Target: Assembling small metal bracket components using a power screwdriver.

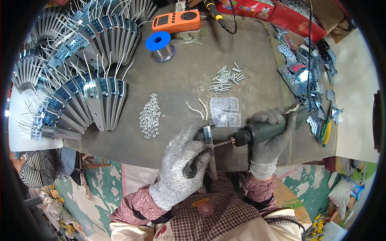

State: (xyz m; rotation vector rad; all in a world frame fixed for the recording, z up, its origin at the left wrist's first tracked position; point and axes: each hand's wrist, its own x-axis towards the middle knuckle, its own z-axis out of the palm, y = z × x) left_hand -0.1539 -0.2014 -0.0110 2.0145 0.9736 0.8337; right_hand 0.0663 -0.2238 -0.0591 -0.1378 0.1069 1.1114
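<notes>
Both my hands wear grey knit gloves. My left hand (181, 160) is closed around a narrow metal bracket (208, 134), held upright near the table's front edge; two white wires (197, 108) stick up from its top. A dark green electric screwdriver (261, 132) lies sideways in my right hand (268, 150), fingers wrapped round its body. Its bit reaches left to the bracket beside my left fingertips; whether a screw sits at the tip is hidden. Just behind lies a grey patterned plate (231, 106). Small nuts (150, 116) form a pile to the left, and loose screws (225, 78) lie farther back.
Rows of wired metal brackets (96, 96) fill the left side. A blue solder spool (159, 47), an orange meter (176, 21) and a yellow-black soldering iron (215, 14) stand at the back. Perforated metal plates (295, 72), yellow-green pliers (326, 130) and a red box (293, 21) occupy the right.
</notes>
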